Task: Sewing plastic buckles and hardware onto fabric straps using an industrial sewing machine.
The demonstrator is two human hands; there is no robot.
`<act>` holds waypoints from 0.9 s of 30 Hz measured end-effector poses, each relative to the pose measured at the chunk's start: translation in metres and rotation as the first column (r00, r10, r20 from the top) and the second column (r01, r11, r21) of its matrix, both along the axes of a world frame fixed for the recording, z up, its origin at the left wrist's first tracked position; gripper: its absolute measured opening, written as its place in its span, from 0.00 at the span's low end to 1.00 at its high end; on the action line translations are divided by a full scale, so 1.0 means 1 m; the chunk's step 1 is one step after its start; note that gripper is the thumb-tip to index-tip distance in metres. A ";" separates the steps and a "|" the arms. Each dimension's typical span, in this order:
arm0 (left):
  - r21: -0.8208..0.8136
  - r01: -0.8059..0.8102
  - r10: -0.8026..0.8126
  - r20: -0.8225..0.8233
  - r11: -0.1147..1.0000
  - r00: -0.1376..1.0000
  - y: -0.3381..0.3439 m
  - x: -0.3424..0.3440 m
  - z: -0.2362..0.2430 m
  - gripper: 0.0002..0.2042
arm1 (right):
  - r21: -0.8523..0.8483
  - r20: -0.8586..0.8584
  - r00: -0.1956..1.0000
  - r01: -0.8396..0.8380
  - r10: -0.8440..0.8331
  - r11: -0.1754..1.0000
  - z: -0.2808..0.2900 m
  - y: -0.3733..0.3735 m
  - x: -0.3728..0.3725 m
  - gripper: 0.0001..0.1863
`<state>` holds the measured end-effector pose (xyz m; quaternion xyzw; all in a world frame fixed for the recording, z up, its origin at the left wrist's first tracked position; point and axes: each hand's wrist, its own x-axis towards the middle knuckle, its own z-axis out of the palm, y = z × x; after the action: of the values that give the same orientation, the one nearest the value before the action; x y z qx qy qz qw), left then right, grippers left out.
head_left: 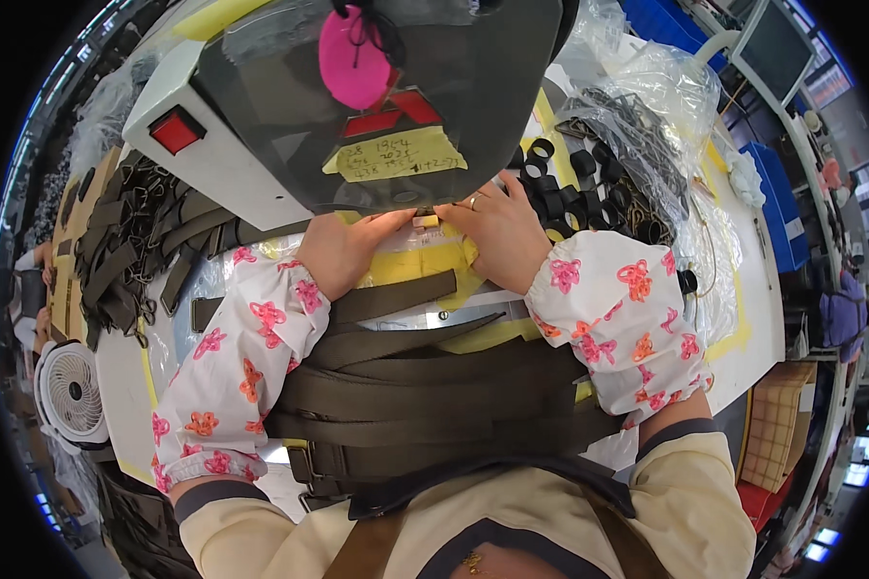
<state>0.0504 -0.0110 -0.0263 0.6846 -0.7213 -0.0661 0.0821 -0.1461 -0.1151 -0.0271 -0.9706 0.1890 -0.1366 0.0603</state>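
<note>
My left hand (350,246) and my right hand (500,232) meet at the lower edge of a large sewing machine head (396,125). The tips of both hands point inward toward a small yellowish piece (425,221) beneath it. Both hands look closed, with fingertips pressed in close, but the machine hides part of the fingers, and what they grip cannot be made out. A ring sits on a right finger. Just below my hands, olive webbing straps (434,386) lie in overlapping layers across my front, one cut end (439,285) reaching close under the hands.
Black rings (560,193) and a heap of metal hardware (637,164) in plastic lie right of the machine. Dark straps with buckles (135,222) pile up at left. A white fan (70,391) stands at the left edge; a blue bin (774,207) is at right.
</note>
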 end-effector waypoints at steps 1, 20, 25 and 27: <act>-0.005 -0.010 0.010 -0.001 1.000 1.000 0.002 0.000 0.000 0.19 | -0.005 -0.001 1.000 -0.010 0.010 1.000 0.000 0.003 -0.001 0.26; -0.316 0.431 -0.418 0.112 0.846 0.902 -0.004 0.004 -0.002 0.07 | 0.000 0.026 0.998 -0.056 0.056 0.998 0.005 0.010 -0.006 0.23; -0.325 0.379 -0.383 0.056 0.867 0.922 -0.005 0.002 -0.003 0.08 | 0.020 0.009 0.999 -0.041 0.041 0.999 0.002 0.007 -0.009 0.23; -0.342 0.329 -0.345 0.015 0.880 0.938 -0.004 0.003 -0.006 0.09 | -0.007 0.028 0.998 -0.049 0.049 0.999 -0.003 0.002 -0.006 0.23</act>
<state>0.0529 -0.0147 -0.0321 0.5225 -0.8276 0.0301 0.2030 -0.1526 -0.1129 -0.0301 -0.9731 0.1637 -0.1492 0.0634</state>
